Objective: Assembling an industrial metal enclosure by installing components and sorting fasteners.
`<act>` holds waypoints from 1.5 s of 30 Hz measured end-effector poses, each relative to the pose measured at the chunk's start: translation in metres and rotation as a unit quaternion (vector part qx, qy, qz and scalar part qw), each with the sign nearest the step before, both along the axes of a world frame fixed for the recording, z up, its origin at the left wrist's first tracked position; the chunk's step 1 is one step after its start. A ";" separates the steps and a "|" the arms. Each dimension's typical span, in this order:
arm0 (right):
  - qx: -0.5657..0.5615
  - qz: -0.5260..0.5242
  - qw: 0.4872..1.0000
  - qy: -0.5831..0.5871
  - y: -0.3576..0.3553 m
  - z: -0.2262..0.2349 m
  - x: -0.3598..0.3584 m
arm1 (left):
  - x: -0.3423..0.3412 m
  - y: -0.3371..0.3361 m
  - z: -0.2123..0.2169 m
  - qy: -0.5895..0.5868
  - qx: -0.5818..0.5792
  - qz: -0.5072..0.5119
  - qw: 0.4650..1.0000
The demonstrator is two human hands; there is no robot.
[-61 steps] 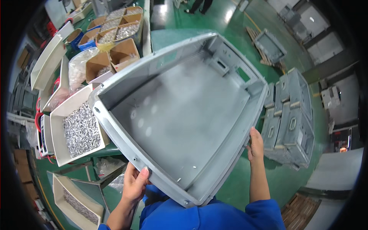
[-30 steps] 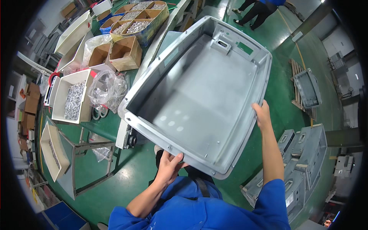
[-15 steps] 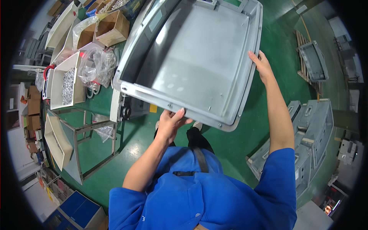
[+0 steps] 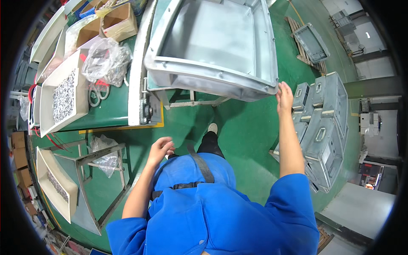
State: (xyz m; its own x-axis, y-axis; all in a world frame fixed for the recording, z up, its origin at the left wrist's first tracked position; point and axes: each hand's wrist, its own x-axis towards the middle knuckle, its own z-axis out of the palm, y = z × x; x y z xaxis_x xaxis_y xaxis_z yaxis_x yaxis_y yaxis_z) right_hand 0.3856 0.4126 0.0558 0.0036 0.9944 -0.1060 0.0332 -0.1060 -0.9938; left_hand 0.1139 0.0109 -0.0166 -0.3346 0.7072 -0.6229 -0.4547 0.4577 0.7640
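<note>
A large grey metal housing (image 4: pixel 212 40), shaped like a shallow open box with a raised rim, sits in front of me at the top of the view. It is beside the workbench, with metal frame legs showing beneath it. My right hand (image 4: pixel 284 97) is at its near right corner, fingers stretched out and holding nothing; whether they still touch the rim I cannot tell. Lower down, away from the housing, my left hand (image 4: pixel 161 148) is empty in front of my waist, its fingers loosely bent and apart.
On the green-topped workbench (image 4: pixel 100 120) at left are a white bin (image 4: pixel 78 106) of small metal parts, scissors (image 4: pixel 98 93), a plastic bag (image 4: pixel 108 61) and cardboard boxes (image 4: pixel 119 22). Below stands a metal frame (image 4: pixel 102 155). Stacked grey housings (image 4: pixel 321 131) stand on the right.
Both hands have come off their earlier holds on the housing. It now sits farther off and more level. My left hand has dropped back toward my waist; the view has shifted.
</note>
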 end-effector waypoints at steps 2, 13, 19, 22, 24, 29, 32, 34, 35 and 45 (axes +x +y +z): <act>0.023 -0.027 0.999 0.034 -0.025 -0.026 0.004 | -0.018 -0.057 -0.023 0.048 -0.006 0.021 0.999; -0.151 0.087 0.982 -0.072 -0.200 -0.091 -0.086 | -0.014 -0.226 -0.077 0.189 -0.118 0.023 0.975; -0.151 0.102 0.983 0.013 -0.189 -0.082 -0.123 | -0.030 -0.233 -0.106 0.178 -0.119 0.078 0.974; -0.160 0.076 0.982 0.061 -0.175 -0.081 -0.132 | -0.041 -0.214 -0.089 0.134 -0.112 0.092 0.980; -0.163 0.056 0.980 0.102 -0.167 -0.084 -0.138 | -0.044 -0.198 -0.074 0.104 -0.102 0.136 0.980; -0.170 0.064 0.975 0.131 -0.156 -0.083 -0.153 | -0.050 -0.187 -0.075 0.227 -0.106 0.045 0.967; -0.179 0.105 0.972 0.108 -0.160 -0.082 -0.160 | -0.054 -0.177 -0.074 0.210 -0.103 0.028 0.972; -0.205 0.142 0.967 0.057 -0.172 -0.081 -0.167 | -0.055 -0.173 -0.076 0.220 -0.117 0.013 0.968; -0.215 0.171 0.961 0.034 -0.180 -0.086 -0.170 | -0.055 -0.171 -0.078 0.225 -0.122 0.005 0.967; -0.151 0.498 0.835 -0.180 -0.239 -0.132 -0.187 | -0.061 -0.119 -0.056 0.271 -0.149 0.035 0.950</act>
State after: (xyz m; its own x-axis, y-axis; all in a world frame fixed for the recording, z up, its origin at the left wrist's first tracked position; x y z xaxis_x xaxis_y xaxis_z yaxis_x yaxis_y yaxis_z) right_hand 0.1989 0.1734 -0.0762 -0.7233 0.4518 -0.5222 0.5444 -0.0921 -0.8337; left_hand 0.0534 -0.1077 -0.0724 -0.7034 0.4903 -0.5146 -0.0693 0.6733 0.7361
